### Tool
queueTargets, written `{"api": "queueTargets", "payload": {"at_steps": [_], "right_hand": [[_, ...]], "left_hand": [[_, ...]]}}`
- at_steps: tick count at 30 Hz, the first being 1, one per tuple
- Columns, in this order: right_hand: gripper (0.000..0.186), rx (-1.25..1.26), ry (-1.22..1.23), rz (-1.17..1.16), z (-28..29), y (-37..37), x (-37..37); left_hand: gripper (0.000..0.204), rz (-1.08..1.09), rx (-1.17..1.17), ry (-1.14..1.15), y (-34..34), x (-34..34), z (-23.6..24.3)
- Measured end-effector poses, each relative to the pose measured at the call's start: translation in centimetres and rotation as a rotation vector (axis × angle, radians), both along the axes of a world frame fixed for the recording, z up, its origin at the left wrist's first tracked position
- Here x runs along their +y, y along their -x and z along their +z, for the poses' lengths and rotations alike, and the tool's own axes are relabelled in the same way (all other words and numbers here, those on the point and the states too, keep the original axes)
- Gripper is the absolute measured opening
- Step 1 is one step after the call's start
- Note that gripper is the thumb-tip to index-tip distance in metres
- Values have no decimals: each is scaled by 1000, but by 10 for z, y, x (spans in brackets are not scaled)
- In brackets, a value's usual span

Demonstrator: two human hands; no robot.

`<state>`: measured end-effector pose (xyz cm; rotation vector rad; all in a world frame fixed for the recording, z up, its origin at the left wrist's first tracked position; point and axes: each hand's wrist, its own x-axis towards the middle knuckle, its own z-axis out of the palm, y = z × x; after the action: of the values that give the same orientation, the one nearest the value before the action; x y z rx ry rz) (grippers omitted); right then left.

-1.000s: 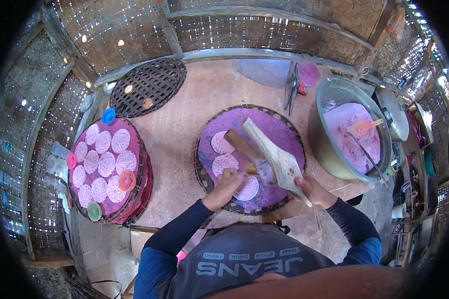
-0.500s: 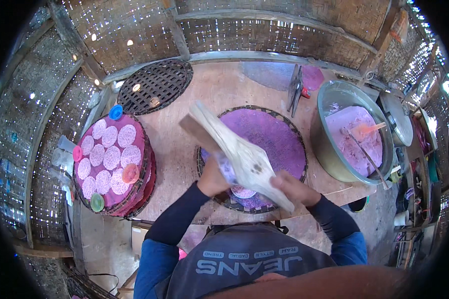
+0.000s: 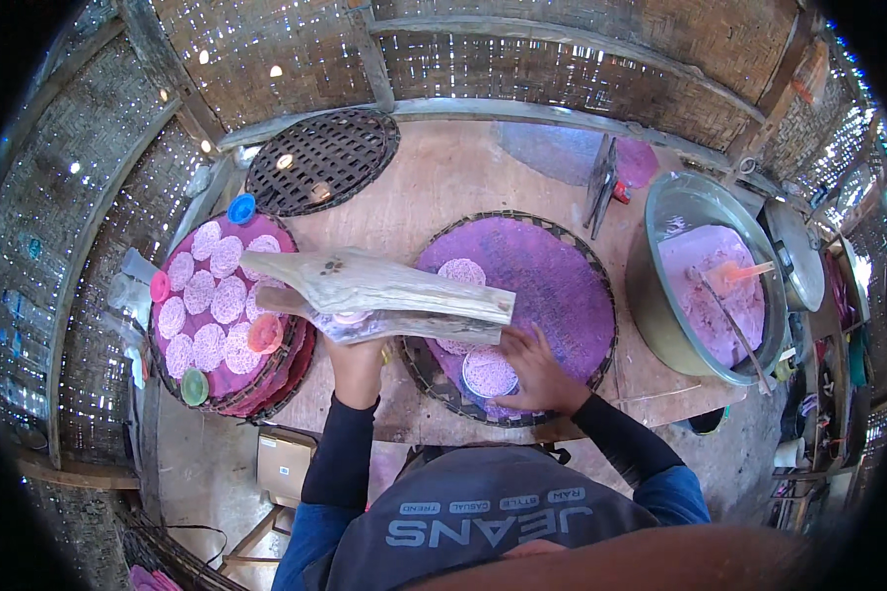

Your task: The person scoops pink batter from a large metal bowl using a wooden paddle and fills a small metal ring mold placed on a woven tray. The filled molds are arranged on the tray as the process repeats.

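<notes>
A pale wooden press [image 3: 384,284] of two long pieces, with a dark-spotted upper piece, lies level above the table, spanning the gap between two round trays. My left hand [image 3: 353,357] is closed on it from below, near its left part; some fingers are hidden. My right hand [image 3: 540,376] is over the tray, thumb and fingers apart, at the right side of a round pink noodle-like disc [image 3: 489,372] with a pale rim. Whether it touches the rim, I cannot tell. Another pink disc [image 3: 461,272] on the purple woven tray [image 3: 547,271] is partly behind the press.
At left, stacked round trays [image 3: 291,379] bear several pink discs and coloured rings. A green basin [image 3: 650,325] of pink dough, with a stick and an orange scoop, stands at right. Behind are an open-weave tray [image 3: 320,163] and a dark metal tool with red [image 3: 603,187].
The press has swung from steeply slanted to level and moved left in my left hand. My right hand has let go of it and come down to the pale-rimmed disc.
</notes>
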<state>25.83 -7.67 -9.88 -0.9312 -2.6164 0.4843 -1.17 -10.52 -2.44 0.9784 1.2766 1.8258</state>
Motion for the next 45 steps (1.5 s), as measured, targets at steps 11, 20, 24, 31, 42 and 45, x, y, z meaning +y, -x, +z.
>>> {"api": "queueTargets", "payload": {"at_steps": [11, 20, 24, 31, 42, 45], "right_hand": [[92, -30, 8, 87, 10, -4, 3], [92, -11, 73, 41, 15, -3, 2], [93, -64, 103, 18, 14, -5, 2], [96, 311, 380, -90, 41, -21, 5], [96, -105, 64, -358, 47, -51, -27], [85, 407, 347, -334, 72, -51, -11]], "left_hand": [[52, -79, 45, 13, -10, 3, -1], [49, -128, -39, 62, -13, 8, -1], [40, -121, -31, 43, -19, 11, 2], [43, -139, -72, 63, -12, 9, -6], [41, -242, -30, 73, -16, 10, -6], [39, -357, 240, -17, -27, 11, 6]]}}
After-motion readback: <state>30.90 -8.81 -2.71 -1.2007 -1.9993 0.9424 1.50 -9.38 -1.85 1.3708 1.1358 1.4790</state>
